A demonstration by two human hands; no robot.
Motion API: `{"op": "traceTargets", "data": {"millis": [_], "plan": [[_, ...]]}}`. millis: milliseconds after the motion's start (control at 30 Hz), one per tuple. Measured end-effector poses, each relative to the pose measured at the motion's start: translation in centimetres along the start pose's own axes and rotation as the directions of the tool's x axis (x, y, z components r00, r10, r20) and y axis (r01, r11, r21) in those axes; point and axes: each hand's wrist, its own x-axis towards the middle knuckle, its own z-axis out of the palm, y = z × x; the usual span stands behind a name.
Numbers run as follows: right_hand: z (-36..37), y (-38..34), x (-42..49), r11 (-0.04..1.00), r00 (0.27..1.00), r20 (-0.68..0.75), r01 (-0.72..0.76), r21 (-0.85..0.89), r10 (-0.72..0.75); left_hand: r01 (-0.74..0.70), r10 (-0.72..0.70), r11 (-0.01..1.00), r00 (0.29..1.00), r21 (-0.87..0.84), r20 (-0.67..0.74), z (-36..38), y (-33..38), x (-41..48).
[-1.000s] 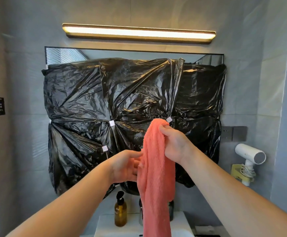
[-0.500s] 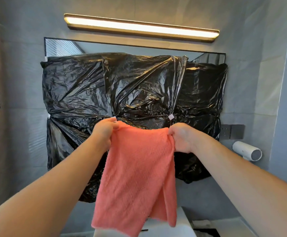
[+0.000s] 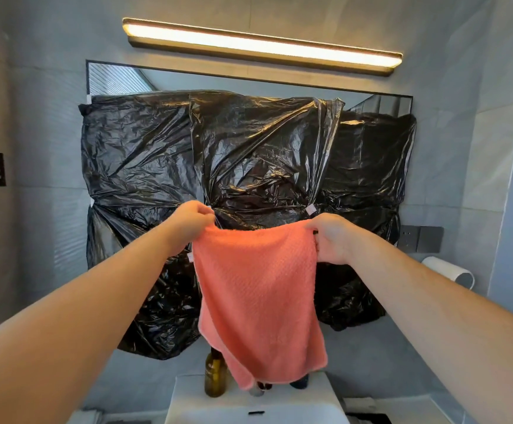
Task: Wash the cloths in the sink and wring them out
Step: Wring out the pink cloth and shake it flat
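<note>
The cloth (image 3: 258, 295) hangs spread out at centre, above the sink (image 3: 249, 405) at 6 o'clock. The grip of the left hand (image 3: 192, 223) pinches its 10 o'clock corner; the grip of the right hand (image 3: 331, 240) curls tight round the 2 o'clock corner.

Only the person's two arms show. The left forearm (image 3: 102, 304) is bare and smooth from the picture's edge to the wrist, and the right forearm (image 3: 432, 304) is the same. The left grip (image 3: 192, 224) and the right grip (image 3: 331, 240) are bare hands, with knuckles showing on both. The upper arms fall outside the picture.
</note>
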Motion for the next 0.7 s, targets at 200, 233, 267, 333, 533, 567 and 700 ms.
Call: {"op": "traceTargets", "data": {"millis": [200,233,267,333,533,567,700], "plan": [[-0.4,0.6,1.0,1.0,0.991,-0.135,0.021,-0.009,-0.022,-0.128,0.054,0.908,0.98,0.399,0.191,0.2,-0.8,-0.3],[-0.6,0.8,1.0,1.0,0.989,-0.148,0.014,-0.012,-0.015,-0.148,0.073,0.854,0.983,0.499,0.168,0.3,-1.1,-0.1],[-0.7,0.9,1.0,1.0,0.988,-0.156,0.011,-0.018,-0.013,-0.146,0.076,0.797,0.987,0.586,0.142,0.5,-1.4,0.2],[-0.9,1.1,1.2,0.999,0.986,-0.163,0.02,-0.038,-0.026,-0.081,0.041,0.749,0.996,0.657,0.076,0.8,-2.3,0.7],[-1.4,1.0,1.1,1.0,0.983,-0.182,-0.001,-0.003,0.0,0.205,-0.194,0.966,0.978,0.158,-0.081,1.5,-3.5,2.1],[-1.6,1.1,1.2,1.0,0.98,-0.199,-0.017,-0.01,0.015,0.254,-0.253,0.967,0.967,0.03,-0.045,1.3,-3.3,2.0],[-2.3,1.4,1.7,0.998,0.957,-0.29,-0.01,-0.056,-0.006,0.334,-0.345,0.927,0.938,-0.17,-0.033,0.5,-2.8,2.0]]}}
